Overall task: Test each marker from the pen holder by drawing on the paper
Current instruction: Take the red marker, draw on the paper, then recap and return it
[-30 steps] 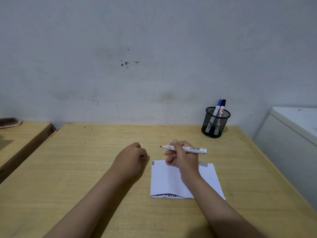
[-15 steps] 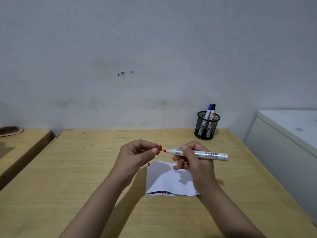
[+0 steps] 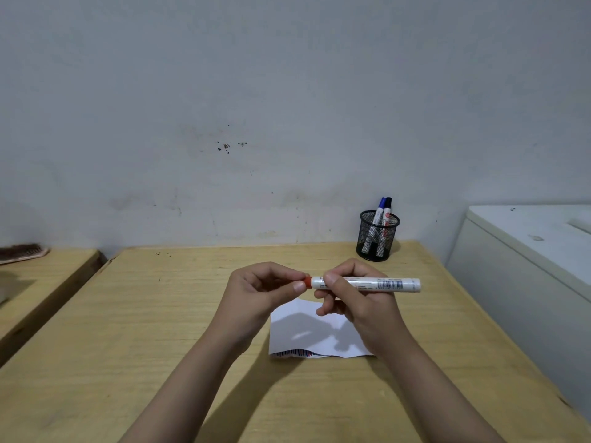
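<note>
My right hand grips a white marker that lies level above the table, its barrel pointing right. My left hand pinches the red cap, which sits on the marker's left end. Below both hands a white sheet of paper lies on the wooden table, with short coloured strokes along its near edge. A black mesh pen holder stands at the back right of the table and holds two markers, one blue-capped and one dark-capped.
A white cabinet or appliance stands against the table's right side. A second wooden table lies to the left with a brush on it. A grey wall rises directly behind.
My left hand, holding the red cap, has come up to the marker's tip, and the cap now sits on the tip. A second ago the tip was bare and the left hand was a fist.
</note>
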Tool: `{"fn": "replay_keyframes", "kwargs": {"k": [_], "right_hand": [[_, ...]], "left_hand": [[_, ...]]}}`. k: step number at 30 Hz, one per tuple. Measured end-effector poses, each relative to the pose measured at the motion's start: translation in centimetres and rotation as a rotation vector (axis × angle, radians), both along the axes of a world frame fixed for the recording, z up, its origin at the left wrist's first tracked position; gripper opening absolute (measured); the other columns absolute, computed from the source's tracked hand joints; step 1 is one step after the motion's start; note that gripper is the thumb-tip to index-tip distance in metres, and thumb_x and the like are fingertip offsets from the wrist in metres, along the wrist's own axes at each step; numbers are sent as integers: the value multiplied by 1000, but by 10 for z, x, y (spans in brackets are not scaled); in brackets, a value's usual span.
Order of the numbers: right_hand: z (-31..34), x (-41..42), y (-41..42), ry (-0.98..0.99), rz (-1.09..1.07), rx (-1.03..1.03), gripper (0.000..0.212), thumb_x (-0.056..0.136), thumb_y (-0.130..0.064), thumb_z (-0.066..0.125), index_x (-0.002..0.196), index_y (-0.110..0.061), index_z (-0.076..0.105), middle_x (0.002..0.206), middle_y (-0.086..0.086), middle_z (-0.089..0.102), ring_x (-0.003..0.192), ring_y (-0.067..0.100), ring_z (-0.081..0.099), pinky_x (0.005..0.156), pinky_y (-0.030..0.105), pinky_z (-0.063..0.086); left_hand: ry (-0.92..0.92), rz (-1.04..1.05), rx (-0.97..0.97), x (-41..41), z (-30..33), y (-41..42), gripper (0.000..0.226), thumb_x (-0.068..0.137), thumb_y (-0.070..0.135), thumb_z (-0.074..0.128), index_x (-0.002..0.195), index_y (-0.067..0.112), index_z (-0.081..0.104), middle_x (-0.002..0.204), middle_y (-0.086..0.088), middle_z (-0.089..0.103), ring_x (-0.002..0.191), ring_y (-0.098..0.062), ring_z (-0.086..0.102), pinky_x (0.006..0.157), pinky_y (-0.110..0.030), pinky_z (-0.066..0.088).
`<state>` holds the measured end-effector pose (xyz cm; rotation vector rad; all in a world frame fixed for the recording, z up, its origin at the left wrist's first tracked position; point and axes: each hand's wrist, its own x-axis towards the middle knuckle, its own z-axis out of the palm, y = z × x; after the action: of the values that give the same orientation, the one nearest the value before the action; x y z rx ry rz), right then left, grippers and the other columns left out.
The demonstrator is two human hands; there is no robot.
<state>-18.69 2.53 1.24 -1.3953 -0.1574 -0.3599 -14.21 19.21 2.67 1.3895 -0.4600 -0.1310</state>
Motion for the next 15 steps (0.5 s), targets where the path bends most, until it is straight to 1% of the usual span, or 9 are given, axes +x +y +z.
{"fn": "replay_keyframes", "kwargs": {"k": [3,5,7,8,9,11,12,13,15], "right_hand": [[2,-2,3,-29,22,36,12,79,-16,66,74,-6,61,63,7,68,64,20,66,66,34,56],[5,-3,5,-43,40,76,11,79,-14,65,75,-5,61,63,6,68,63,17,66,65,31,56],[7,-3,8,-33,70,146,8,78,-15,65,72,-11,64,63,4,67,60,15,65,62,29,56],[8,-3,10,-21,94,194,8,76,-20,69,71,-14,66,63,4,67,58,15,64,61,29,56],[8,-3,14,-9,119,244,13,72,-28,75,72,-16,69,65,5,67,56,15,62,59,29,56],[5,-2,23,41,134,289,39,59,-47,83,76,-14,72,67,9,67,51,16,59,56,30,54],[4,-4,27,74,87,248,45,56,-49,83,77,-11,71,65,9,67,49,17,58,54,30,53],[1,-6,30,80,-1,153,43,58,-46,82,76,-8,69,62,8,67,47,16,58,53,30,52],[-5,-11,29,-40,-241,-124,24,68,-27,81,70,-8,66,60,4,66,47,11,57,53,26,49]], "left_hand": [[-68,29,-37,-7,8,-1,10,69,-7,69,76,0,72,77,-6,77,78,-16,72,68,-18,54],[-110,40,-30,-10,12,-2,11,69,-7,69,75,1,72,76,-6,77,77,-16,72,68,-19,54],[-144,58,-33,-12,15,-2,9,70,-8,70,76,-1,72,77,-8,77,77,-17,72,68,-19,54],[-162,80,-42,-13,16,-2,9,70,-8,70,76,-2,72,78,-9,76,77,-18,72,68,-19,54],[-188,114,-47,-15,16,-4,10,69,-8,71,76,-2,72,78,-11,76,77,-19,72,69,-20,54],[-262,210,-26,-18,16,-9,12,69,-6,73,76,4,74,80,-9,76,78,-19,72,70,-21,55],[-322,264,11,-18,16,-11,14,70,-4,73,75,8,75,81,-5,75,78,-16,72,71,-20,55],[-400,309,67,-18,15,-12,15,71,-3,74,76,12,75,81,-1,75,79,-13,71,72,-19,54],[-553,362,179,-14,14,-12,15,73,2,74,77,16,73,81,6,72,81,-12,70,75,-20,55]]}}
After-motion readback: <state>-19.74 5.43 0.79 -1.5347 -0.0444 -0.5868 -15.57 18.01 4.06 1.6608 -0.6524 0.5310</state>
